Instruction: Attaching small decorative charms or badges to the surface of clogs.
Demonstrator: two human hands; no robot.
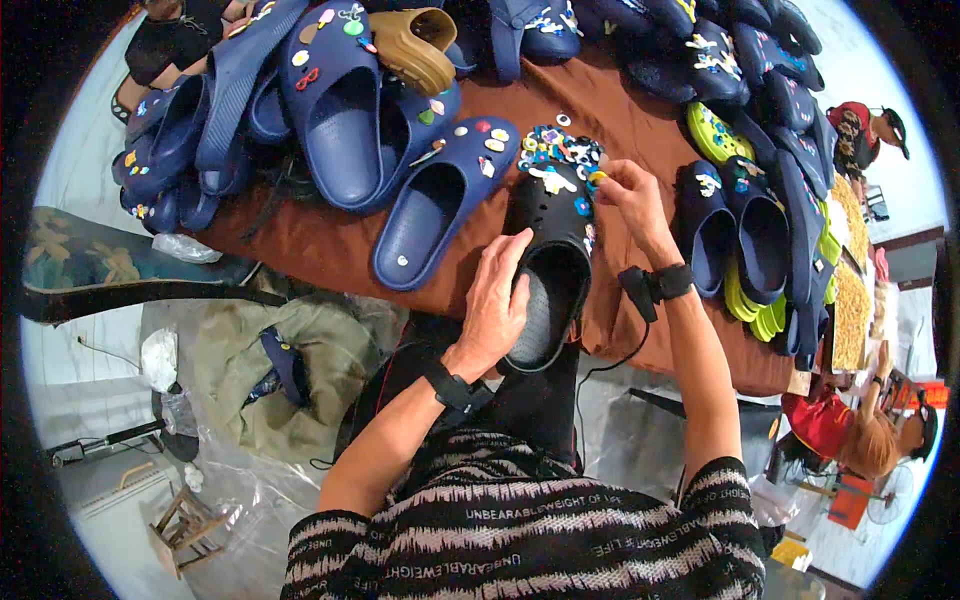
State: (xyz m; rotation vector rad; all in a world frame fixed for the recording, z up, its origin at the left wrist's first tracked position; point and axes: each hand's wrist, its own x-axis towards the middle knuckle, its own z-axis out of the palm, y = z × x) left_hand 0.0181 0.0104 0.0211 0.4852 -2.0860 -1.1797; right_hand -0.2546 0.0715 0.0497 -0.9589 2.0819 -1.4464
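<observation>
The black clog (552, 215) points toe to twelve o'clock on the brown-covered table (620, 112), heel overhanging the edge at six. The person's left hand (495, 302), half curled, holds its rim at nine. The right hand (634, 203), at one, is pinched nearly closed; whether it grips anything cannot be told. Colourful charms (560, 148) heap at twelve; a blue clog (462, 168) sits at ten.
</observation>
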